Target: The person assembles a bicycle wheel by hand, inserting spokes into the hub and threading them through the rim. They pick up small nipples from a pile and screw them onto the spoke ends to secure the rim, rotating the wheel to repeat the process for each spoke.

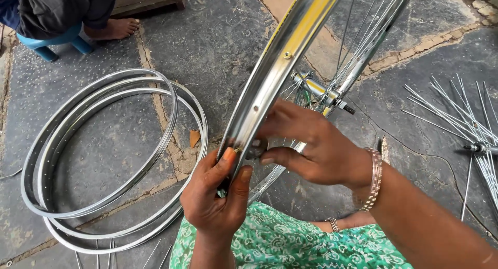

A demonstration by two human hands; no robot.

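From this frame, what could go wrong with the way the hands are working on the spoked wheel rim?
The left hand pinches the shiny silver spoked wheel rim at its edge, so thumb or fingers might get nipped where the right hand works at the rim. The wheel stands tilted, resting near the green patterned cloth, and may slip or roll. The stacked bare metal rims and loose spokes on the stone floor could trip someone.

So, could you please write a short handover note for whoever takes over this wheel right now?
Left hand grips the bicycle wheel rim at its lower edge, thumb on the inner face. Right hand pinches a small fitting, apparently a spoke nipple, at the rim. Hub and several spokes are already laced; spoke holes nearer the hands remain unfilled. Bare rims lie on the stone floor; loose spokes to the right.
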